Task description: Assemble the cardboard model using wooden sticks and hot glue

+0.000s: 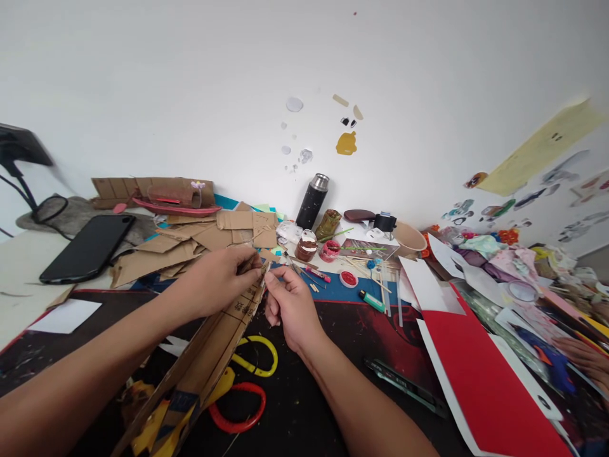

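A long folded strip of brown cardboard with printed characters slants up from the lower left, between my forearms. My left hand is closed on its far end, thumb and fingers pinching near the top. At the same end, my right hand pinches the strip's ragged right edge between thumb and forefinger, the other fingers curled. The fingertips of both hands nearly meet there. Beneath and beside the cardboard lie scissors with a yellow handle and a red handle; the strip partly hides them.
Cardboard scraps pile up behind my left hand, near a black phone. Paint jars and a black flask stand by the wall. Right are a utility knife, green lighter, red sheet and another person's hand.
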Demonstrator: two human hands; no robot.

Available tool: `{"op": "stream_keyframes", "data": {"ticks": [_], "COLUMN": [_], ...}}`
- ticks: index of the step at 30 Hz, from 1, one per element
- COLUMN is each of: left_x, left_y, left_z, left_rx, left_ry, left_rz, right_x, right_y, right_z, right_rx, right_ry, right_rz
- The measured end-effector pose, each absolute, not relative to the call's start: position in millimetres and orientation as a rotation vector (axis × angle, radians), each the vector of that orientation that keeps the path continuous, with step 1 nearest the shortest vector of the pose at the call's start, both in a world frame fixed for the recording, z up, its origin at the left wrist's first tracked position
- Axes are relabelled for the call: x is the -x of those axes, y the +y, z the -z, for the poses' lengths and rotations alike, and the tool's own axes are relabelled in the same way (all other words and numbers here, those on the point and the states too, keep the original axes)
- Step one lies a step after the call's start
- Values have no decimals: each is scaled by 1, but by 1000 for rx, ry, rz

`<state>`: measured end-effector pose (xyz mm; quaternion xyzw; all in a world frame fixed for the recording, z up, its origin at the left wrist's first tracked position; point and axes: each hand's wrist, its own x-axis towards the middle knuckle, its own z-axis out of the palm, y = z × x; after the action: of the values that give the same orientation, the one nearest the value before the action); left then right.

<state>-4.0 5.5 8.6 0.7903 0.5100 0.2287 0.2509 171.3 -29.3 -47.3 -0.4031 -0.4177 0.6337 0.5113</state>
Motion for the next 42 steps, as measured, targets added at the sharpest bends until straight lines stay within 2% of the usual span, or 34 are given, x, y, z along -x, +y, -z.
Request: {"op": "stream_keyframes", "data": {"ticks": [42], "left_x": [7], "left_y": [9], "left_z": [-3], "left_rx": [-2122], "left_ry": [1371], "left_rz": [-639], "right_x": [-168], "right_y": [-30], "right_z": [48], "right_rx": [963], "right_ry": [-983], "right_rz": [-1543]}}
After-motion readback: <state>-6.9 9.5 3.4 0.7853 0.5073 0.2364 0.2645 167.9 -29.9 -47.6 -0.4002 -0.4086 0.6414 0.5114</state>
